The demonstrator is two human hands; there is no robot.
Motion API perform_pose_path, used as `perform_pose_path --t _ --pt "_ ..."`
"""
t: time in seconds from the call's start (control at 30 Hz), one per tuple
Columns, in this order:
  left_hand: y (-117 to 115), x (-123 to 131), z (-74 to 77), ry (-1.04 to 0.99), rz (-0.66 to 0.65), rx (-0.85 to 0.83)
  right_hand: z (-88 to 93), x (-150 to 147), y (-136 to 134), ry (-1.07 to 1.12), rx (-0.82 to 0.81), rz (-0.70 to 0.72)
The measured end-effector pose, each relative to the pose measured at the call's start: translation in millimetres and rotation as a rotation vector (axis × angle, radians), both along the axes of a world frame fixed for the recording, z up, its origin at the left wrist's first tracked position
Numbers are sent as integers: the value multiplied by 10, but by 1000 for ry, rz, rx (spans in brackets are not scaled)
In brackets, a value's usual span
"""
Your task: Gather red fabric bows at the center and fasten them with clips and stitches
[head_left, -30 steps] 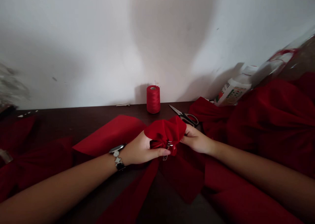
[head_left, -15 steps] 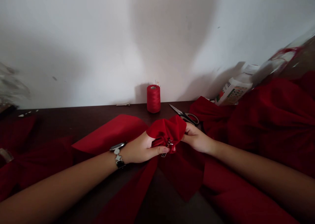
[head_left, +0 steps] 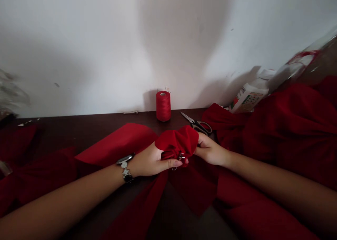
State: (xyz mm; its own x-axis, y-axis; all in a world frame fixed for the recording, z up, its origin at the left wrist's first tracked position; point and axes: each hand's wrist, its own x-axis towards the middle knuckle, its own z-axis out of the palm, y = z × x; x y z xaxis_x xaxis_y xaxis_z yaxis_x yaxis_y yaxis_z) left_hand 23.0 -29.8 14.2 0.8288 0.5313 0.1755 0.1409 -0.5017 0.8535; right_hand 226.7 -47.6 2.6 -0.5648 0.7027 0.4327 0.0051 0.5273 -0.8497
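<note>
Held cloth (head_left: 184, 136): since the frame of half a second ago it has moved very little — it sits a touch lower and to the left, and the left hand (head_left: 149, 161) has gone with it.
Loose red strips (head_left: 193, 189): nearest, they spread below the hands, over the dark table (head_left: 171, 227); whether all belong to the held cloth, I cannot tell.
Left hand: its fingers curl behind the cloth and are mostly hidden; the thumb lies across the front, its tip at the small metal piece (head_left: 181, 156), so the cloth is gripped between them.
Right hand (head_left: 210, 150): thumb and fingers are nearly closed on the right edge of the same cloth; the fingertips hide behind the fold.
Folds: the step in hand seems to be holding and arranging the gathers around the metal piece. I judge that the next move calls for a steady left thumb — while the right fingers adjust the edge without pulling the gathers loose.
Scissors (head_left: 196, 122): they lie just beyond the right hand, points toward the wall.
Thread spool (head_left: 163, 106): it stands upright behind the held cloth, with pins at its top.
White bottle (head_left: 249, 94): far right, beside heaped red cloth (head_left: 284, 124).
</note>
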Motion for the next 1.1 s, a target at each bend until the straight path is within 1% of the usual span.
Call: perform_pose_path --t 0.17,0.3,0.37,0.57,0.7,0.77,0.83,0.97,1.1 --pt "1 0 -25 -45 150 131 -22 1 16 11 -38 -36" --pt "-12 21 -35 4 264 198 -54 10 30 64 -142 -50" --pt "-16 30 -36 31 302 205 -57 13 34 73 -155 -54" --pt "-3 8 -39 88 240 222 -48 12 27 98 -161 -55" --pt "11 -1 -42 105 217 219 -78 -12 15 158 -221 -96" --pt "17 2 -38 99 201 201 -91 -25 14 176 -267 -104" --pt "21 6 -31 83 176 184 -93 -31 18 172 -279 -99" --pt "26 10 -27 68 126 161 -64 -17 28 110 -179 -72" --pt "30 6 -38 79 118 132 -32 -1 27 60 -125 -80"
